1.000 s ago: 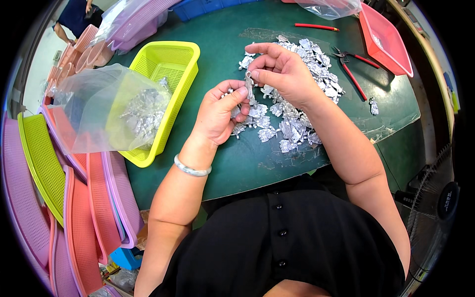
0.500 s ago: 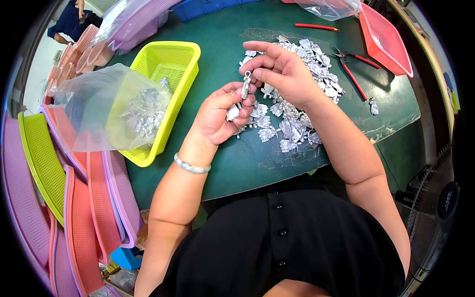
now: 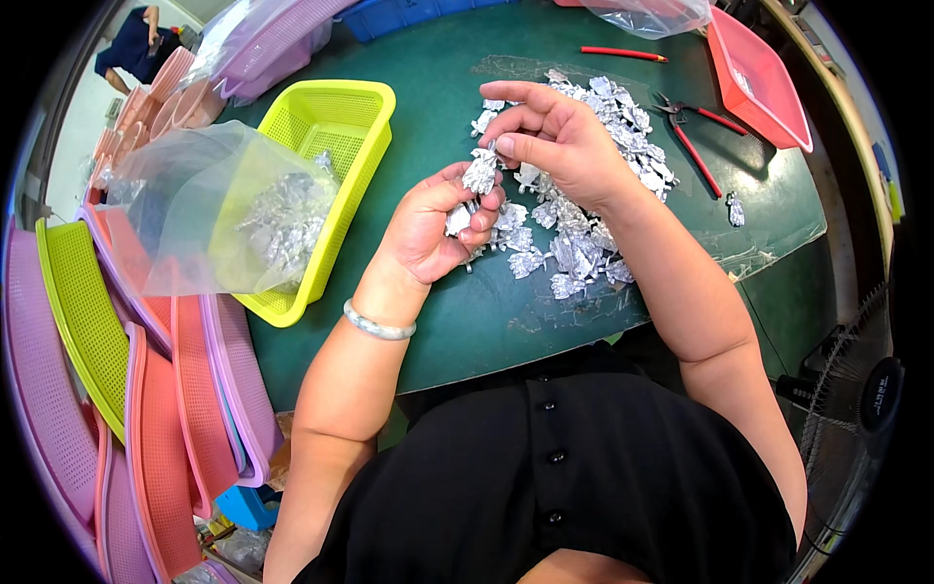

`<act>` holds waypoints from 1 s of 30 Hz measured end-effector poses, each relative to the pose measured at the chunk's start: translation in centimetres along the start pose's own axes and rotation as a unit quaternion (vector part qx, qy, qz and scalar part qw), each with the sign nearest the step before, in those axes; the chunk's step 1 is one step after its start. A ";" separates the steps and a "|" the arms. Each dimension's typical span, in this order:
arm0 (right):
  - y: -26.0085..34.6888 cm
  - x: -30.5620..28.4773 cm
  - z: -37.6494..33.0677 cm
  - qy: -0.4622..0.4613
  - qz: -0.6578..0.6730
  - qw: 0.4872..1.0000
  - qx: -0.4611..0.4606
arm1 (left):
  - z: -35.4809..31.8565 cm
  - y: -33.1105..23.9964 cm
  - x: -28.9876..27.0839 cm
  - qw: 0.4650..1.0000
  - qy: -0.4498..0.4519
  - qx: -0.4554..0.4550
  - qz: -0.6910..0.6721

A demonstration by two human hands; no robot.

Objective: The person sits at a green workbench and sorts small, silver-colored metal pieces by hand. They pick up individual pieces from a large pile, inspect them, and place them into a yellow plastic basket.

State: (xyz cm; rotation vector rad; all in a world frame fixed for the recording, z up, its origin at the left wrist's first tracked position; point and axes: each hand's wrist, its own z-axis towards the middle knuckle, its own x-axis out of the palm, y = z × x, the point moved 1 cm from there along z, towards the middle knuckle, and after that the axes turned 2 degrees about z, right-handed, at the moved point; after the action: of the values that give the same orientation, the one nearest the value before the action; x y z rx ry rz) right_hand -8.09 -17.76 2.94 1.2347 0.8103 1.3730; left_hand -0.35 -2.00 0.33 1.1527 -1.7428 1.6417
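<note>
Silvery metal, rough with raised relief, catches the light in the small piece [image 3: 480, 172] you hold and across the pile [image 3: 579, 248] before you, on a smooth green tabletop [image 3: 438, 346] with a soft sheen (scuffed in patches). Beside you, clear, crinkled plastic film forms the bag [image 3: 175, 219] over a perforated lime plastic basket [image 3: 380, 107]; your bangle [image 3: 379, 326] looks polished, your black cloth top [image 3: 467, 457] matt.

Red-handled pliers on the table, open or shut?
Open. The pliers lie on the green table with their two red handles splayed wide apart.
</note>
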 end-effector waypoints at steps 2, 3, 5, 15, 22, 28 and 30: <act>0.1 0.0 0.0 0.003 0.001 1.000 0.001 | 0.0 0.0 0.0 1.000 -0.005 -0.001 0.004; 0.1 0.0 0.0 -0.002 0.003 1.000 0.003 | 0.0 0.0 0.1 1.000 -0.008 -0.001 0.006; 0.1 0.1 0.0 -0.010 0.008 1.000 0.007 | 0.0 0.0 0.3 1.000 -0.021 0.003 -0.001; 0.0 0.0 -0.1 0.000 -0.002 1.000 0.011 | 0.0 0.0 0.0 1.000 -0.023 0.001 0.013; 0.0 0.0 -0.1 -0.002 -0.001 1.000 0.015 | 0.0 0.1 0.0 0.999 -0.031 0.002 0.013; 0.1 0.0 -0.1 -0.009 -0.006 1.000 0.008 | 0.0 0.1 0.4 0.997 -0.065 0.028 0.020; 0.1 -0.1 -0.1 -0.017 -0.005 1.000 0.012 | 0.2 0.3 0.3 0.989 -0.118 0.069 0.050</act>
State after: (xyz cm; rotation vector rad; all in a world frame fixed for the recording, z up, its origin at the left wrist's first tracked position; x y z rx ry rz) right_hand -8.21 -17.87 3.02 1.2671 0.8097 1.3359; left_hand -0.70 -2.25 0.40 1.3929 -1.8830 1.7687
